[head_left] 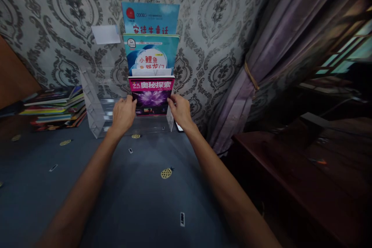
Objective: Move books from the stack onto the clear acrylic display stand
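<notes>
A purple and pink book (152, 99) stands upright in the front of a clear tiered rack (94, 102). My left hand (124, 112) grips its left edge, thumb toward the cover. On the opposite edge, my right hand (180, 109) pinches the same book. Behind it rises a teal picture book (171, 54) with a white oval on the cover, and a blue book (151, 17) stands higher at the back. A white label card (151, 72) shows just above the purple book. Another blank white card (106, 35) sits at the rack's upper left.
A stack of books and magazines (55, 108) lies left of the rack. The blue cloth (136, 201) has a pineapple print. Patterned wallpaper (215, 19) is behind, with a tied purple curtain (232, 97) and a dark red table (279, 174) at right.
</notes>
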The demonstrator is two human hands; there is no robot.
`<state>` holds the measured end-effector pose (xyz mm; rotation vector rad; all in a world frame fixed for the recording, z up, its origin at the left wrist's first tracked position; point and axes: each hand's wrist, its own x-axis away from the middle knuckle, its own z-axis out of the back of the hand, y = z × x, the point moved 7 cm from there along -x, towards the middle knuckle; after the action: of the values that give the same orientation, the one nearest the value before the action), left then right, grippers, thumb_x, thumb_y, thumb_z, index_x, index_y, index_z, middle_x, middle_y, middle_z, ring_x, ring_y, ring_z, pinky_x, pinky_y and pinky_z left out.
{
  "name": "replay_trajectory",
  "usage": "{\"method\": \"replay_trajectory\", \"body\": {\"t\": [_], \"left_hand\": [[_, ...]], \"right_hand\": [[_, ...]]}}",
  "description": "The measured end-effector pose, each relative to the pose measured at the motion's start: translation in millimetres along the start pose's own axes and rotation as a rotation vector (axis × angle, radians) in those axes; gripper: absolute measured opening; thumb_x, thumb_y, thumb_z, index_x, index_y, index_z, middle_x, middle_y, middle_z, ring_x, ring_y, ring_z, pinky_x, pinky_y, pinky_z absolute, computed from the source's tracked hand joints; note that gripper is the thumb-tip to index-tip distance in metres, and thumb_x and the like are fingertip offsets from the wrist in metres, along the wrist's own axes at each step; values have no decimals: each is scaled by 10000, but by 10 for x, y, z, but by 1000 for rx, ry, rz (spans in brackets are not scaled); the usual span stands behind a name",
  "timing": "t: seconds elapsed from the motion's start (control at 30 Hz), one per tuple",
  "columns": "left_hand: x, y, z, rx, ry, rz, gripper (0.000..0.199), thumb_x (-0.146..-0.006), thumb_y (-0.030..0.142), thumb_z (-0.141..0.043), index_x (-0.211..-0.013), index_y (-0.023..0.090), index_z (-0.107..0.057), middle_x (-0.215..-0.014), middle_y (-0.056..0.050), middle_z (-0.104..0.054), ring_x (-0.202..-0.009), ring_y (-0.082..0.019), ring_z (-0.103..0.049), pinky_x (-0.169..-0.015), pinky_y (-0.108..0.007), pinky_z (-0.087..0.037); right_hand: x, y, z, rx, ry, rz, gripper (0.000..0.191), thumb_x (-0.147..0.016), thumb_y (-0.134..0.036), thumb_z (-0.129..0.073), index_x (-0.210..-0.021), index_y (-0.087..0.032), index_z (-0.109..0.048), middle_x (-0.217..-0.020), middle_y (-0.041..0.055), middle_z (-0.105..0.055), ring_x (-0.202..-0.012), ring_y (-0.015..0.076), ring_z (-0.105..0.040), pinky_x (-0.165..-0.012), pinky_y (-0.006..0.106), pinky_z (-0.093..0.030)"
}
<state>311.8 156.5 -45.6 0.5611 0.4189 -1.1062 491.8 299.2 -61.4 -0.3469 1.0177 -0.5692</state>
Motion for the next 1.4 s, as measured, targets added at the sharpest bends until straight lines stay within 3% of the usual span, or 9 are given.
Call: {"method": "replay_trajectory", "body": {"t": [0.1, 0.27, 0.43, 0.73, 1.4], "left_hand": [[15, 43, 27, -32, 9, 6, 363, -1027, 332, -335, -1134, 119, -609, -973, -199, -699, -1030, -358, -652, -917, -464, -465], [39, 81, 75, -146, 52, 14, 381, -1029, 352, -317, -1140, 127, -603, -957, -196, -732, -1006, -355, -676, -886, -447, -477], [31, 106, 55, -193, 35, 23, 383, -1034, 350, -311, -1142, 119, -597, -925, -190, -753, -927, -333, -718, -824, -415, -501], [-16, 201, 49, -228, -134, 167, 416, -1056, 382, -299, -1217, 110, -569, -949, -230, -767, -901, -365, -751, -783, -424, -524], [-65, 288, 26, -303, -184, 186, 466, -1053, 409, -292, -1233, 100, -591, -1021, -233, -765, -973, -358, -746, -839, -431, -523]], "right_hand": [[8, 16, 8, -1, 34, -8, 282, -970, -393, -520, -1051, -206, -716, -995, 118, -741, -951, 304, -676, -902, 442, -496], [23, 49, 34, -20, 85, -41, 332, -944, -368, -566, -1207, -191, -663, -949, 104, -753, -855, 278, -682, -832, 417, -525], [10, 34, 19, -5, 79, -12, 310, -957, -321, -527, -1185, -190, -694, -1026, 126, -746, -939, 285, -684, -873, 427, -531], [5, 42, -58, 55, 54, 10, 319, -977, -262, -461, -1152, -168, -711, -1078, 151, -723, -1006, 285, -662, -918, 421, -515], [-4, 22, -93, 48, 50, -28, 421, -943, -223, -481, -1326, -126, -628, -1136, 164, -660, -966, 269, -658, -943, 454, -536]]}}
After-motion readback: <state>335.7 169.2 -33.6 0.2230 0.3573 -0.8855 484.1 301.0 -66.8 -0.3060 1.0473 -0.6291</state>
